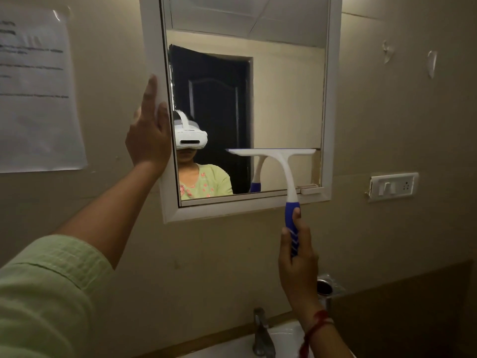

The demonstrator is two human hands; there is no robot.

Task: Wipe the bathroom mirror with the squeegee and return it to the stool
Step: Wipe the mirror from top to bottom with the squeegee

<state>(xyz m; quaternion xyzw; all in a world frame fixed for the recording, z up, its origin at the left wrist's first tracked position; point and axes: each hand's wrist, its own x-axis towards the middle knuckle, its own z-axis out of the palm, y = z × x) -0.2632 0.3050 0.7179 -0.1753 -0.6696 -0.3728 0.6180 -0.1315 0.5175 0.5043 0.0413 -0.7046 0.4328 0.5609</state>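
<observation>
The white-framed bathroom mirror [331, 104] hangs on the beige wall straight ahead. My right hand [298, 262] grips the blue handle of the squeegee [286, 166]. Its white blade lies level against the lower right part of the glass. My left hand [149, 135] rests flat on the mirror's left frame edge, fingers pointing up. The glass reflects a person in a white headset and the squeegee. The stool is out of view.
A paper notice [36, 94] is taped on the wall at the left. A switch plate [393, 186] sits right of the mirror. Below are a metal tap [262, 334], a white basin [281, 339] and a dark ledge [402, 313] at the right.
</observation>
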